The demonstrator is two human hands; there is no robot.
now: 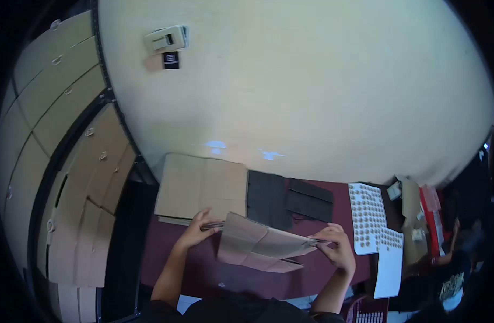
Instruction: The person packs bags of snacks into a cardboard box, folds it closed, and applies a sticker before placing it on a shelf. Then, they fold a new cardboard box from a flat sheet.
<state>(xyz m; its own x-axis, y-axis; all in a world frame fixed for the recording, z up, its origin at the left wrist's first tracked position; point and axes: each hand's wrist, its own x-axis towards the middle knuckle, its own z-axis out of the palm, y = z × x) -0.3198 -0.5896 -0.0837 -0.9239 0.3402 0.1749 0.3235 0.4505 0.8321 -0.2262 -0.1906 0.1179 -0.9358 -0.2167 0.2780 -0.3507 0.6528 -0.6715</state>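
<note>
Cardboard (252, 242): folded, held up over the maroon bench (198, 269); low in view, toward 6 o'clock.
Right hand (335, 248): at its 3 o'clock end; fingers pinching the edge.
Left hand (197, 232): at its 9 o'clock end, beside the stack (201, 185); fingers curved and parted, grip cannot be told.
Stack: flat brown sheets, at 10 to 11 o'clock from the cardboard.
Black pieces (268, 199): at 12 o'clock; dotted white sheet (368, 215) toward 2 o'clock.

No legible text; black label (171, 60) under the wall switch (167, 39) carries a pale mark, too small to read; print (452, 285) on the other person's dark shirt (439, 279), lettering too blurred to make out.
</note>
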